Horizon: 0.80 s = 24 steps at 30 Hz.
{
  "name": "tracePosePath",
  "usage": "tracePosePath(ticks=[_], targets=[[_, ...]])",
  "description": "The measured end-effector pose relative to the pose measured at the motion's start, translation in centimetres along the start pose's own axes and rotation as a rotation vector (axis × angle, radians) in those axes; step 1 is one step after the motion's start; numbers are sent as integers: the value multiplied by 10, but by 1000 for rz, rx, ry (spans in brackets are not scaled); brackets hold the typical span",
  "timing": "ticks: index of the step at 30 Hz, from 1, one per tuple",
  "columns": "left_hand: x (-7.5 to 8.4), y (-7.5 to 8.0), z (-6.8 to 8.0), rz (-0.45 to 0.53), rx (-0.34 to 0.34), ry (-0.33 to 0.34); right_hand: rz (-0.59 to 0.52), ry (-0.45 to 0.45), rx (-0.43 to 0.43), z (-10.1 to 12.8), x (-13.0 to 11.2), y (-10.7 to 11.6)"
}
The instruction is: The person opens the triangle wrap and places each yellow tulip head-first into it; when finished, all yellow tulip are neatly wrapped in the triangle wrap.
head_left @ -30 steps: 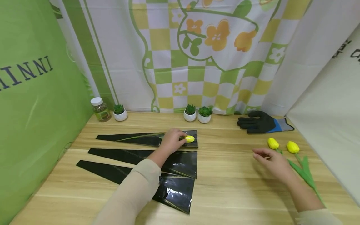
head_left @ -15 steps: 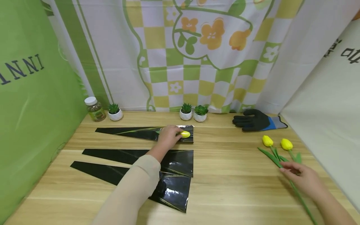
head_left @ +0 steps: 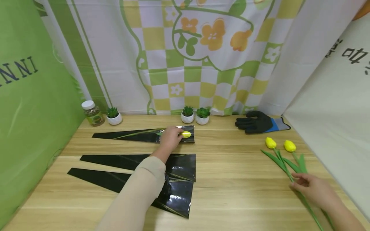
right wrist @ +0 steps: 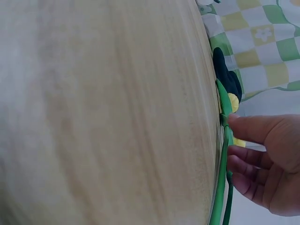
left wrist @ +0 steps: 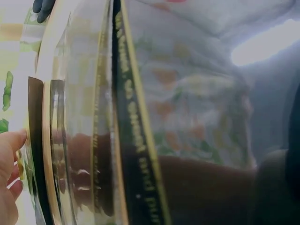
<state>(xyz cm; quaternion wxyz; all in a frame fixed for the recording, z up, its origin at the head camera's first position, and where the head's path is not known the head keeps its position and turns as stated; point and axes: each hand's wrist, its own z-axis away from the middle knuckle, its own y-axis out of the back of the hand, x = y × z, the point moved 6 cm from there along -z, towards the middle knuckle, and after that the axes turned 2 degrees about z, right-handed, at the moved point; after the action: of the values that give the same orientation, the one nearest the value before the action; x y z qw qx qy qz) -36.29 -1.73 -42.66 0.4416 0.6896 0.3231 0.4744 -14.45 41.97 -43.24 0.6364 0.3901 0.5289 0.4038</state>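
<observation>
Yellow tulips [head_left: 187,134], three. First: gripped by the left hand [head_left: 170,139] at the wide end of the farthest wrapper [head_left: 127,135]; inside or on top, cannot tell. Second tulip [head_left: 270,143]: at right, stem pinched by the right hand [head_left: 317,191]. Third tulip [head_left: 290,146]: just beside it, stem partly behind that hand. Both stems run out of the head view. Black wrappers [head_left: 181,166], three; forearm [head_left: 134,192] covers parts of two. Potted succulents [head_left: 188,115], three. Jar [head_left: 93,115], one; label illegible. Glove [head_left: 258,123], one.
</observation>
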Motion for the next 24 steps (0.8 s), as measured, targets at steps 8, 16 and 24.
tracePosePath(ticks=[8,16,24], targets=[[0,4,-2,-7,38,-21,53,-27,-49,0,2,-2],[-6,10,3,28,5,1,74,-12,-69,-3,2,-7],[-17,18,12,46,26,-78,31,-13,-64,-5,-1,-4]])
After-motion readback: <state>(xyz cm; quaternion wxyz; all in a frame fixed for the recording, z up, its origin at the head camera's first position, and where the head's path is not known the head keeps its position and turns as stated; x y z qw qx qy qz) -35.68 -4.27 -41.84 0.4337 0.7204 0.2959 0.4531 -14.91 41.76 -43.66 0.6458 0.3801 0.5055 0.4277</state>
